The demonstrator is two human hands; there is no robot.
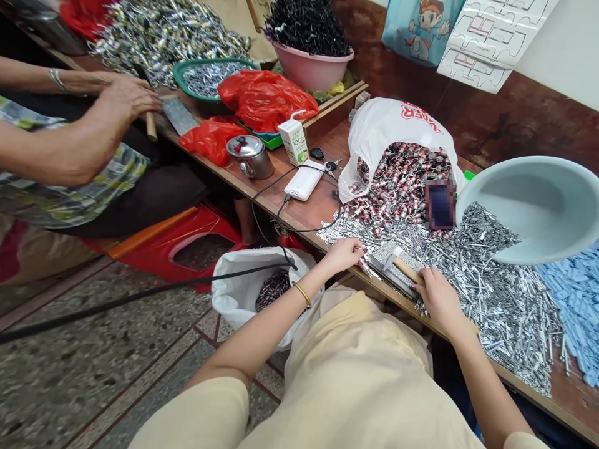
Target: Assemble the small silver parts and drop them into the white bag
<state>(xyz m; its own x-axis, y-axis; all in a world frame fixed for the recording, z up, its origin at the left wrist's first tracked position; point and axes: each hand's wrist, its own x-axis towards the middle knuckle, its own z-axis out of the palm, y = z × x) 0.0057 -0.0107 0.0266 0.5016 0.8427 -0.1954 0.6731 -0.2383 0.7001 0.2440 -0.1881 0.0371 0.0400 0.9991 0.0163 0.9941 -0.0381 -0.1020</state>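
My left hand is at the table's front edge, its thumb and fingers pinched on a small red-and-silver metal piece. My right hand is closed round the wooden handle of a hammer. The hammer's head lies over a flat metal block, just right of the left hand's piece. Beyond both hands spreads a heap of small silver metal parts. Similar red-and-silver pieces spill from a white plastic bag.
A pale basin stands at right beside light blue parts. A power bank with a cable, a drink carton and a lidded metal cup stand left. Below is a white sack. A co-worker's hands are far left.
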